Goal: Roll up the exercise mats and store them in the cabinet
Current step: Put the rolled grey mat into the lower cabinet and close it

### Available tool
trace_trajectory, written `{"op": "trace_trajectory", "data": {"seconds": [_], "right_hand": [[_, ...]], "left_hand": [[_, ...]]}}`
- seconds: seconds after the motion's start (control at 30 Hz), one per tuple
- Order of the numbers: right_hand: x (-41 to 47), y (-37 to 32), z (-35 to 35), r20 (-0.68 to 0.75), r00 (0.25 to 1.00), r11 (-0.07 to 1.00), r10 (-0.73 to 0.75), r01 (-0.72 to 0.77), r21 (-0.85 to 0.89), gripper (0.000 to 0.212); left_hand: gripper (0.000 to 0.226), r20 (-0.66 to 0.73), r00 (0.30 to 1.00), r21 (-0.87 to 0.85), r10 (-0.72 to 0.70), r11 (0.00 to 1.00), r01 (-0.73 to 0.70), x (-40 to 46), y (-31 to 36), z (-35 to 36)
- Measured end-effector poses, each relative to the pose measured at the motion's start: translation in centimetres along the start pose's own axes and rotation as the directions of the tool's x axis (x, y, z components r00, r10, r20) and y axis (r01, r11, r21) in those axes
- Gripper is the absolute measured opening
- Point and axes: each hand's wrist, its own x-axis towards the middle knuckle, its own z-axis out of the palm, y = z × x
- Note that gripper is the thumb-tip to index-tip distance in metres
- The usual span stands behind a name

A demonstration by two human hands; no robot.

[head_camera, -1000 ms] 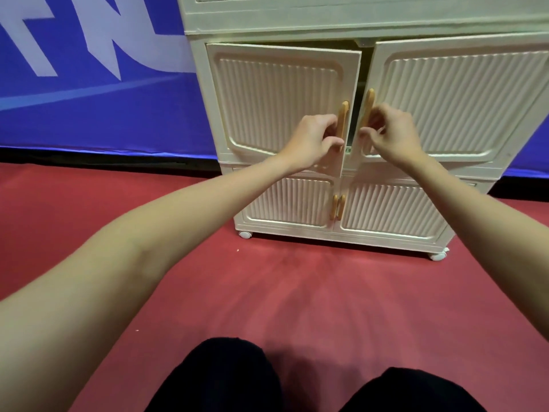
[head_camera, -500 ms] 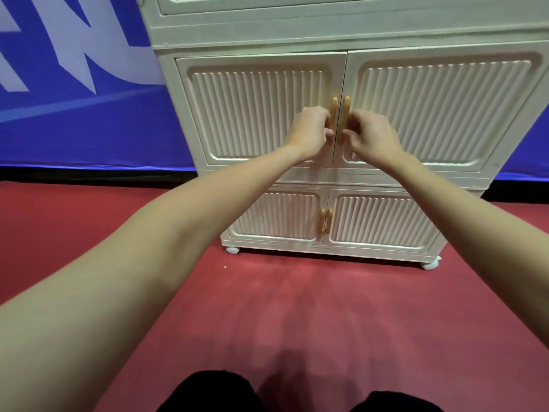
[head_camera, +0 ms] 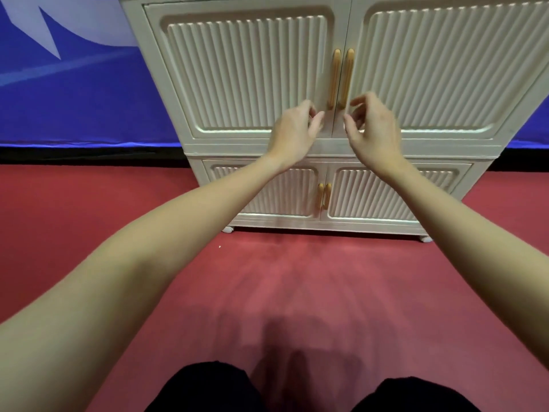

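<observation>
Cream ribbed cabinet [head_camera: 249, 72], doors closed, upright

both arms outstretched; left hand [head_camera: 295, 130], right hand [head_camera: 372, 126] loosely curled, empty

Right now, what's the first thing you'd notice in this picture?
The big cream cabinet with ribbed doors fills the top middle, its upper doors shut and their two tan handles side by side. Just below the handles, the left hand and right hand hang in the air with loosely curled fingers, holding nothing. Around them lie a red floor and, behind on the left, a blue banner.
</observation>
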Motion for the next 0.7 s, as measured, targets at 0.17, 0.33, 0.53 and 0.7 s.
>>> {"op": "trace_trajectory", "data": {"seconds": [0.17, 0.33, 0.53, 0.7], "right_hand": [[-7.2, 2.7, 2.9, 0.146, 0.989, 0.997, -0.026, 0.035, -0.062, 0.021], [-12.3, 5.2, 6.5, 0.423, 0.906, 0.987, -0.016, 0.082, -0.138, 0.033], [-14.2, 5.9, 7.7, 0.626, 0.775, 0.977, 0.089, 0.053, -0.205, 0.049], [-14.2, 2.8, 2.9, 0.712, 0.625, 0.945, 0.320, -0.164, -0.282, 0.055]], "left_hand": [[0.022, 0.191, 0.979, 0.090, 0.071, 0.992, -0.090, -7.1, -5.3, 2.9], [0.041, 0.395, 0.917, 0.101, 0.049, 0.990, -0.097, -12.3, -9.6, 5.8], [0.049, 0.540, 0.839, 0.153, -0.069, 0.988, -0.018, -13.6, -11.6, 6.1], [0.056, 0.634, 0.751, 0.182, -0.183, 0.980, 0.085, -13.3, -8.1, 2.2]]}}
